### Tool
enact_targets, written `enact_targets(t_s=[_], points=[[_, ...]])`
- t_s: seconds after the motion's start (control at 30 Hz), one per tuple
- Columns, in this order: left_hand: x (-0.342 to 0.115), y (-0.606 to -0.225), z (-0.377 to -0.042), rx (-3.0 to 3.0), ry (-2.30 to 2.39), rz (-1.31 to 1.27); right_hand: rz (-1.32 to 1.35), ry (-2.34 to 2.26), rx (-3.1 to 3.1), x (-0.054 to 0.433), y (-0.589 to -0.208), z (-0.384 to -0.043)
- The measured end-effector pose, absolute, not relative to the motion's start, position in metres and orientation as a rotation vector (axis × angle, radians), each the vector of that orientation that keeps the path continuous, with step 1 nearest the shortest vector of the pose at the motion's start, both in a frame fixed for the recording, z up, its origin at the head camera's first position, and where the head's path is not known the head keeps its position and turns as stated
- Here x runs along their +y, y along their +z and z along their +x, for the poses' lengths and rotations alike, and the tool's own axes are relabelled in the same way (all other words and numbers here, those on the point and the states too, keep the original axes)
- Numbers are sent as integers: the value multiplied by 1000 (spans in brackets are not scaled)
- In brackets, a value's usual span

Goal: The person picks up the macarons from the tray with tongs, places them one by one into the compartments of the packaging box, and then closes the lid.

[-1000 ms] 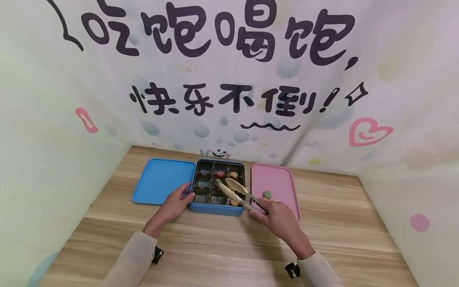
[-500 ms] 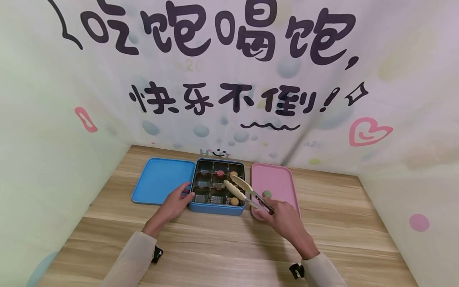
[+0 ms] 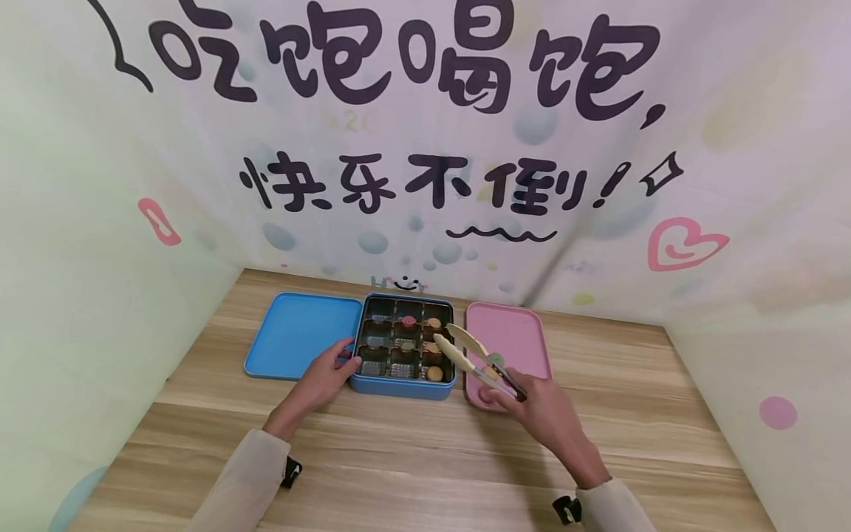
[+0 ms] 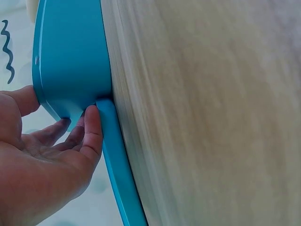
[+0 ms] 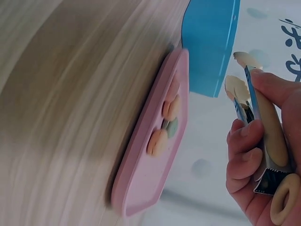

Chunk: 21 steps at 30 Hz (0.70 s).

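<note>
My left hand (image 3: 326, 379) holds the near-left corner of a blue tin box (image 3: 402, 388), thumb at the rim and fingers against the side wall. Inside, a divided liner bears a red macaron (image 3: 408, 321), a green macaron (image 3: 408, 346) in the middle and several orange ones down the right column. My right hand (image 3: 548, 406) grips tongs (image 3: 455, 353) with pale tips, spread apart with nothing between them, over the box's right edge. Below them lies a pink tray (image 3: 505, 321). It carries a green macaron (image 5: 172, 127), an orange macaron (image 5: 157, 142) and others, partly hidden by the tongs and hand.
A blue lid (image 3: 302, 336) lies to the left, against the box. All stand on a wood-grain table (image 3: 399, 465), with a printed cloth wall (image 3: 425, 251) close behind and further cloth walls at both sides.
The tongs have let go of the green macaron in the middle compartment and moved right and back towards the pink tray with my right hand. My left hand has stayed at the box.
</note>
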State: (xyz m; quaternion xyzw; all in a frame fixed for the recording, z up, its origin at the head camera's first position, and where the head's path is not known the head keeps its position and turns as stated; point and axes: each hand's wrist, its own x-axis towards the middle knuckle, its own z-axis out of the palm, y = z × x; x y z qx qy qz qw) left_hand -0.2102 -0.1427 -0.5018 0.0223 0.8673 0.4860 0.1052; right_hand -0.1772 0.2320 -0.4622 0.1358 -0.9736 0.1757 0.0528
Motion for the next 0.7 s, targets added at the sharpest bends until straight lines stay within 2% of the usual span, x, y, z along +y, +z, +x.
enact_targets(t_s=[0.7], points=[[-142,-501,-209,2558,1433,80,338,447,-2914,286,-471,-167]])
